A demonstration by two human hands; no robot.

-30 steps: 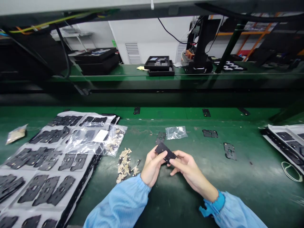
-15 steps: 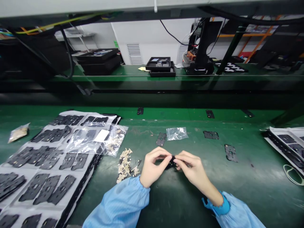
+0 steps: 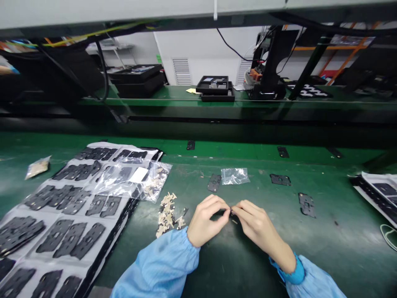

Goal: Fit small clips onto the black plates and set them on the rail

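My left hand (image 3: 209,219) is closed in a pinch, thumb against fingertips, above the green bench. Facing it, my right hand (image 3: 256,223) pinches as well, and the fingertips of both nearly meet. A small black part (image 3: 231,210) sits between them, mostly covered by the fingers. Left of my left hand lies a loose heap of small metal clips (image 3: 166,213), some with black bits. Just beyond my fingers rest a flat black plate (image 3: 214,182) with cutouts and a small clear plastic bag (image 3: 235,176).
At left, a white compartment tray (image 3: 46,221) holds many black plates, with a clear bag of clips (image 3: 151,182) across its edge. More black plates (image 3: 307,205) lie scattered at right. Another tray (image 3: 376,194) stands at the right edge. A shelf (image 3: 173,92) runs behind.
The view has shifted, so the bench appears slightly further right. My fingertips have drawn closer together, and less of the black part shows between them.
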